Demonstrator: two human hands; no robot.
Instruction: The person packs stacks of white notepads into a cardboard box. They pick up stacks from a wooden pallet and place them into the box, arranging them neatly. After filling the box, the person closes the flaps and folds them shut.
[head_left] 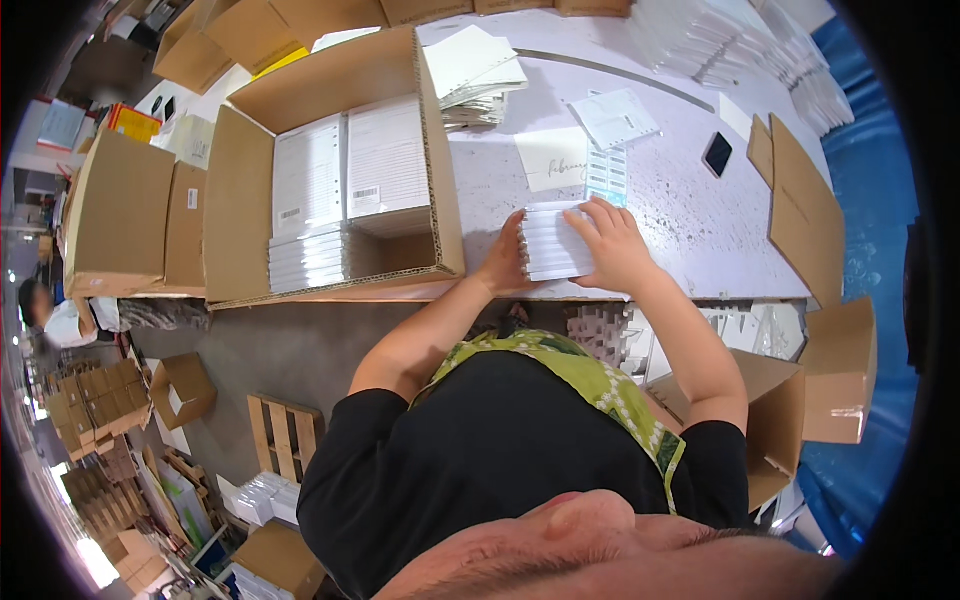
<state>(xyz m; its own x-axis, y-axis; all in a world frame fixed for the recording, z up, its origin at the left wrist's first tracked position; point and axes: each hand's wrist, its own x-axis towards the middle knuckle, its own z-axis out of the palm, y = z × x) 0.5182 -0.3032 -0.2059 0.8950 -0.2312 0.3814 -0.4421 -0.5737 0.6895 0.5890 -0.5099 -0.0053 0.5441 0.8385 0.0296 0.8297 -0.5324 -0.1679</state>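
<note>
Holding a stack of white packs (553,245) between both sets of fingers, over the near edge of the desk (715,225). Pressing left fingers (510,243) against the left side, tips partly hidden; gripping the right end with right fingers (588,228) spread across the top. Apparently at the squaring step; likely calling for even two-sided pressure next. Left of left fingers: part-filled carton (238,195).

The forearms (690,335) (both bare) converge forward, right fingers (600,213) slightly spread.
</note>
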